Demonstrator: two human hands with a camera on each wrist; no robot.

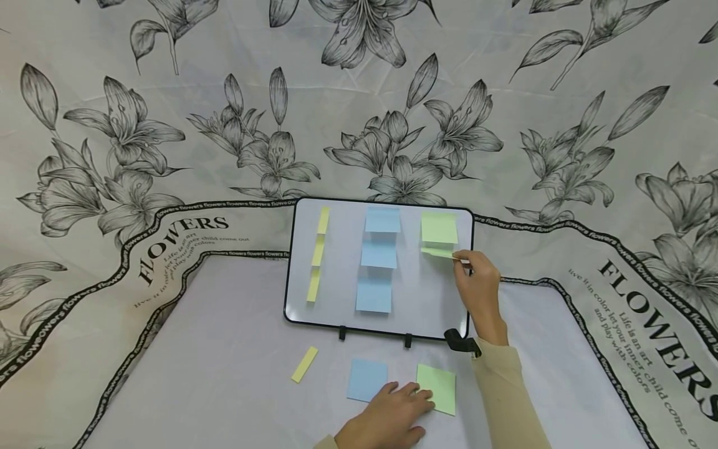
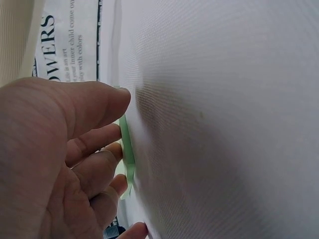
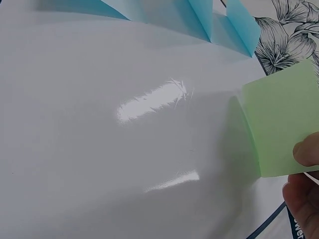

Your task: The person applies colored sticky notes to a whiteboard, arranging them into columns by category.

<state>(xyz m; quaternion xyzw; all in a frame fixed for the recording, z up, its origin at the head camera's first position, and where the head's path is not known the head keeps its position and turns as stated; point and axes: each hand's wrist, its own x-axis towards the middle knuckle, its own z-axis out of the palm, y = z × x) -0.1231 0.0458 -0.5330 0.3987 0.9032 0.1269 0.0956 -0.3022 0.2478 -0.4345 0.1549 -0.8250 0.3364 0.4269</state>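
Note:
My right hand (image 1: 479,284) pinches a light green sticky note (image 1: 437,252) by its edge at the whiteboard (image 1: 339,268). In the right wrist view that note (image 3: 279,122) juts out from the board, its lower corner between thumb and finger. Just above it on the board is another green sticky note (image 1: 439,228). On the table, my left hand (image 1: 389,416) rests palm down, with fingertips touching a green sticky note pad (image 1: 440,386). In the left wrist view the pad's thin green edge (image 2: 127,144) shows past loosely bent fingers.
Three blue sticky notes (image 1: 378,254) form the board's middle column. Three yellow strips (image 1: 318,251) run down its left side. Before the board lie a blue pad (image 1: 367,378) and a yellow strip (image 1: 305,365). Small black feet (image 1: 342,333) support the board; flowered cloth (image 1: 252,149) hangs behind.

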